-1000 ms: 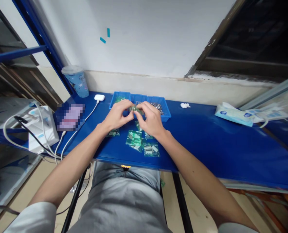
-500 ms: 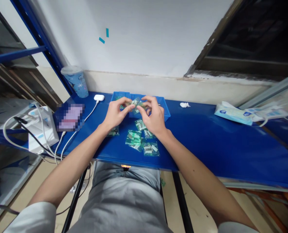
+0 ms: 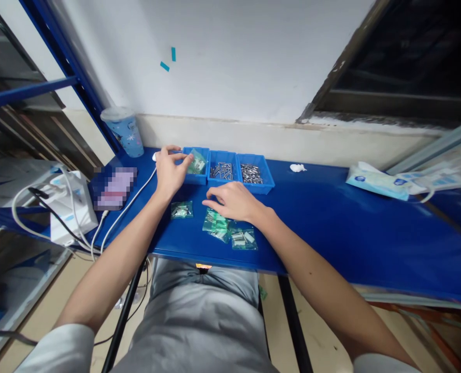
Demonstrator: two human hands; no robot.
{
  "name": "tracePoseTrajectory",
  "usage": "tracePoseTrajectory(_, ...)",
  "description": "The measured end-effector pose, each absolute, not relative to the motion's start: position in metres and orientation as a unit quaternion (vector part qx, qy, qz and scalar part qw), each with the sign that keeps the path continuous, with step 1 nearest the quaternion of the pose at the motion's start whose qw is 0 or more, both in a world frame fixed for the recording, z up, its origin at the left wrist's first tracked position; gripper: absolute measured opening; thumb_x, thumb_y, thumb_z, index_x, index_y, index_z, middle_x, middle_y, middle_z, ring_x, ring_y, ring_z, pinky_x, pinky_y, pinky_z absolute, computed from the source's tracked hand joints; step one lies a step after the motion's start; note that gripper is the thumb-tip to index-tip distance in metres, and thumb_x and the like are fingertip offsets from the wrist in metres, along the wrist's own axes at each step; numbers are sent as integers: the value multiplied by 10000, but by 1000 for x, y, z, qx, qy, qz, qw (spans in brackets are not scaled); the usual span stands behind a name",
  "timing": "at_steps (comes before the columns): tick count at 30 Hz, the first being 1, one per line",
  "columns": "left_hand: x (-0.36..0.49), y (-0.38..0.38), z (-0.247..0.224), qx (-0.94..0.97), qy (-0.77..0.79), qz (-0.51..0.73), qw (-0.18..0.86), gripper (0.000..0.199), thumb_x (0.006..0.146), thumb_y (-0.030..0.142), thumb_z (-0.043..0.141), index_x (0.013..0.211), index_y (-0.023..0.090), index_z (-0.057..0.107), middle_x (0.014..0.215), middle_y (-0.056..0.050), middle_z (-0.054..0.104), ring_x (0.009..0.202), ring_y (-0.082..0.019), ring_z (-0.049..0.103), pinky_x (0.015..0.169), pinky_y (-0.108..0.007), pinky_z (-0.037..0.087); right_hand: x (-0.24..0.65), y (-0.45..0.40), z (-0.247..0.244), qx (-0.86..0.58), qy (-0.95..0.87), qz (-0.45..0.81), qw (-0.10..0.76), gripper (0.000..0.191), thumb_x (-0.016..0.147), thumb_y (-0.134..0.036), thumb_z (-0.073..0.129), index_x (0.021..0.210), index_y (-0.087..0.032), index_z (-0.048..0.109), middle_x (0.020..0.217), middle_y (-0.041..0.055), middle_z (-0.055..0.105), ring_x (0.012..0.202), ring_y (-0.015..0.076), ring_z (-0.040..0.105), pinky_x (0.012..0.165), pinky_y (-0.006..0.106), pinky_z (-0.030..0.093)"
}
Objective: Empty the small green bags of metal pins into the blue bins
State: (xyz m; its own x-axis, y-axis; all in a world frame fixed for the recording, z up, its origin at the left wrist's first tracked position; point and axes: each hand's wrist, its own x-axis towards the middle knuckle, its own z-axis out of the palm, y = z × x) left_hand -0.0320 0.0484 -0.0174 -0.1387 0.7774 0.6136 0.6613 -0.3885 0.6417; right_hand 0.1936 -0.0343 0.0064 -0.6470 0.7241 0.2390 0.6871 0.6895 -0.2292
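Note:
My left hand (image 3: 171,170) pinches a small clear green packet (image 3: 197,162) by its edge, over the left blue bin (image 3: 196,179). Lower and to the right, my right hand (image 3: 232,201) hovers over several green packets (image 3: 216,221) on the blue table; its fingers are bent, with thumb and forefinger apart and nothing seen between them. The middle bin (image 3: 222,171) holds long metal screws, and the right bin (image 3: 254,173) holds smaller metal pieces. One packet (image 3: 182,210) lies apart, below my left hand. Another packet (image 3: 243,239) lies near the front edge.
A blue patterned cup (image 3: 125,133), a pixelated purple item (image 3: 116,188) and a white power strip (image 3: 73,207) with cables stand at the left. Crumpled white tissue (image 3: 298,168) and a tissue pack (image 3: 378,181) lie at the right along the wall.
My hands have parted. The left moved left with a packet, while the right came down toward the packets on the table. The middle and right bins are now uncovered.

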Motion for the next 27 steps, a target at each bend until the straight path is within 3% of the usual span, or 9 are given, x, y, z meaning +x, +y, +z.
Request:
tracePoseTrajectory(5,-36,49,-23,657,629,413,52,214,850,422,768,777,226,722,1321,-154,636,1293,-453,492,1076,-713,439,191,-39,14,-398,-909,80,92,435,937,-644,707,1026,-224,777,682,-5,656,649,157,538,637,288,254)
tracePoseTrajectory(9,-37,49,-27,673,583,454,19,212,807,354,778,983,245,732,1316,-171,597,1253,-444,502,1063,-709,445,191,-39,17,-396,-912,95,53,520,831,-729,776,967,-227,770,749,15,699,680,169,560,636,290,251)
tracePoseTrajectory(11,-35,48,-27,704,552,447,10,205,879,367,703,1036,255,772,1409,-156,555,1301,-441,468,1112,-711,406,190,-39,17,-394,-913,98,49,502,811,-709,809,927,-223,763,753,16,697,688,171,562,625,293,242)
tracePoseTrajectory(13,-32,47,-27,729,539,422,15,244,939,420,642,964,250,816,1478,-140,527,1344,-463,427,1136,-735,362,188,-39,17,-392,-912,106,50,431,826,-640,835,891,-222,754,732,6,682,682,165,555,618,295,234)
tracePoseTrajectory(17,-31,48,-29,731,558,391,40,399,991,527,584,897,248,852,1484,-139,551,1340,-485,419,1111,-779,349,186,-40,16,-388,-912,121,53,326,895,-542,809,883,-226,732,688,-13,640,672,156,540,619,297,232)
tracePoseTrajectory(21,-32,47,-30,734,547,402,24,452,1013,556,561,868,235,845,1453,-144,569,1322,-455,439,1121,-752,371,191,-43,19,-387,-909,146,46,623,721,-747,853,1056,-248,692,812,-1,688,730,187,586,618,288,261)
tracePoseTrajectory(23,-30,44,-28,743,528,412,10,450,1023,544,554,876,225,835,1438,-146,577,1310,-436,451,1134,-723,379,193,-45,22,-385,-910,150,30,751,640,-761,893,1142,-255,655,903,13,718,778,207,610,625,288,275)
tracePoseTrajectory(27,-21,33,-18,752,488,444,-3,398,1041,511,549,982,233,827,1392,-131,610,1256,-377,495,1139,-635,417,190,-50,27,-373,-915,154,13,542,757,-629,870,1066,-242,652,919,15,723,756,190,597,619,300,269)
